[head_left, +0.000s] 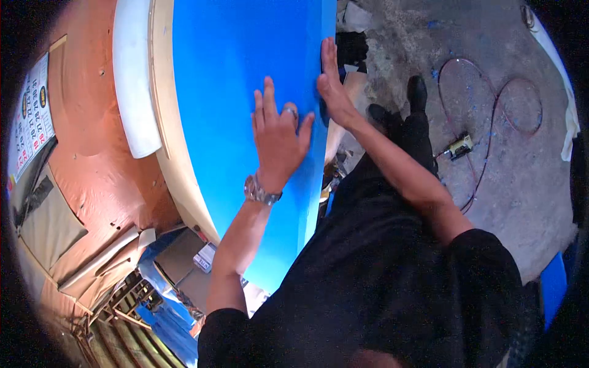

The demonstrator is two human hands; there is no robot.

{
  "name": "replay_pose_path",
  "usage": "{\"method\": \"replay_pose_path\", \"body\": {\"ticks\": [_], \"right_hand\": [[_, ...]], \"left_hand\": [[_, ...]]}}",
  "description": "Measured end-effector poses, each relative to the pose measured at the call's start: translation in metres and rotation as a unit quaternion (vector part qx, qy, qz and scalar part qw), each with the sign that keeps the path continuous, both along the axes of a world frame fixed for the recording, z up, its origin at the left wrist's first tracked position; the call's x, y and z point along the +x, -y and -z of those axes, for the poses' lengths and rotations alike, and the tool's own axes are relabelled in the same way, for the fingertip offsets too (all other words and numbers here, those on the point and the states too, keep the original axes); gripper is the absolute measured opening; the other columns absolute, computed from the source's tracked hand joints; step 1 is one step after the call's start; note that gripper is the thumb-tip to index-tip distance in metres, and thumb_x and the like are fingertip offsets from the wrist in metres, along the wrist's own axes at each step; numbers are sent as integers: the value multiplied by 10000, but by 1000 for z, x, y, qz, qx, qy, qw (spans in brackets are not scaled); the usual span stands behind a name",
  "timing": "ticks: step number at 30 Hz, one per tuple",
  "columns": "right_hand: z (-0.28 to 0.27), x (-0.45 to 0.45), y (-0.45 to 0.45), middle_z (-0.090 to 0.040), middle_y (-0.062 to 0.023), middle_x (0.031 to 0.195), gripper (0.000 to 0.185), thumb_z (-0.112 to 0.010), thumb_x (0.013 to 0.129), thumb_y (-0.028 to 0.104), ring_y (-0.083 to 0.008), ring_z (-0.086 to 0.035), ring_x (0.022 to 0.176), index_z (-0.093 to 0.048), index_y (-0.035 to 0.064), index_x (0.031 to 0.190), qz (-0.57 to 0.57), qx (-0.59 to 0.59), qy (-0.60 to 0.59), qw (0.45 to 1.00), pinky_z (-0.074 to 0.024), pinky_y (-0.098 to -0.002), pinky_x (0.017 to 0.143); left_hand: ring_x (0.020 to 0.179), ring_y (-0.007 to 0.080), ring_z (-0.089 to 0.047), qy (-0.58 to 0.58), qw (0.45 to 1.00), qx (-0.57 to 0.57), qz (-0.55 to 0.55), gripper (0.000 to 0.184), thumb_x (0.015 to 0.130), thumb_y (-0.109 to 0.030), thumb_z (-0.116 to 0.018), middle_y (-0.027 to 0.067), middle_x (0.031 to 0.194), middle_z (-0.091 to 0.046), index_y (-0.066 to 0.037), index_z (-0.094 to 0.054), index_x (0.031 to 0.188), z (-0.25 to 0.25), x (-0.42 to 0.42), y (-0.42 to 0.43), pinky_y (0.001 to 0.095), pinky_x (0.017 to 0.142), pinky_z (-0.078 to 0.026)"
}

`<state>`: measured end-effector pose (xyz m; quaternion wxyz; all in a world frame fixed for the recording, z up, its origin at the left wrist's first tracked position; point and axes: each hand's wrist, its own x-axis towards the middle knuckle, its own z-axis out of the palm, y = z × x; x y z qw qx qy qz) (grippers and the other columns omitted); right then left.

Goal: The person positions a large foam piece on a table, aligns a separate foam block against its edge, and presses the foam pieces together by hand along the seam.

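A large, smooth bright-blue panel (pixel 236 46) stretches in front of me, its side edge turned toward my body. My left hand (pixel 277 144), with a ring and a metal wristwatch (pixel 261 191), is over the broad blue face with its fingers spread; whether the palm presses on it I cannot tell. Along the near edge lies my right hand (pixel 334 92), fingers stretched out and the palm side against the blue side. Neither hand holds anything.
Pale wooden board (pixel 164 92) and a white curved strip (pixel 136 80) run along the far side. A calendar (pixel 34 116) hangs at left, above cardboard (pixel 184 264). On the concrete floor lie a small air tool (pixel 459 147) and its looped hose (pixel 492 122).
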<state>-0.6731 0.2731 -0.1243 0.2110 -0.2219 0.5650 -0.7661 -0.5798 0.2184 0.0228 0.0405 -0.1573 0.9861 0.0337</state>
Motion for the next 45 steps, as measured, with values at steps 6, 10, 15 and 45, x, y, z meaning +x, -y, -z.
{"method": "replay_pose_path", "body": {"ticks": [6,10,15,45], "right_hand": [[1,4,11,79,-128,1589,875,-189,923,708,-342,100,1453,9,109,1529,58,23,-47,997,49,-522,1152],[0,10,17,89,-128,1588,879,-180,919,713,-346,110,1451,23,112,1528,89,40,-58,994,66,-521,1149],[-1,12,20,94,-129,1587,883,-164,914,720,-346,113,1450,46,117,1525,106,56,-66,991,78,-523,1146],[11,58,-16,10,-144,1593,771,-217,981,601,-346,42,1461,-22,95,1530,32,-62,-8,998,-24,-492,1163]], "left_hand": [[1334,578,-245,-7,994,113,2,248,862,-214,-633,311,1500,-237,-32,-521,736,-5,-11,15,629,1071,-217],[1331,594,-227,7,990,138,1,240,864,-197,-618,331,1496,-219,-25,-517,730,-3,-10,17,641,1069,-200],[1332,621,-159,-9,991,130,10,221,875,-178,-581,351,1503,-158,-14,-503,749,12,-8,9,699,1039,-155],[1381,580,38,60,985,156,45,237,825,-203,-570,362,1510,-73,-5,-458,893,7,18,21,789,962,-53]]}}
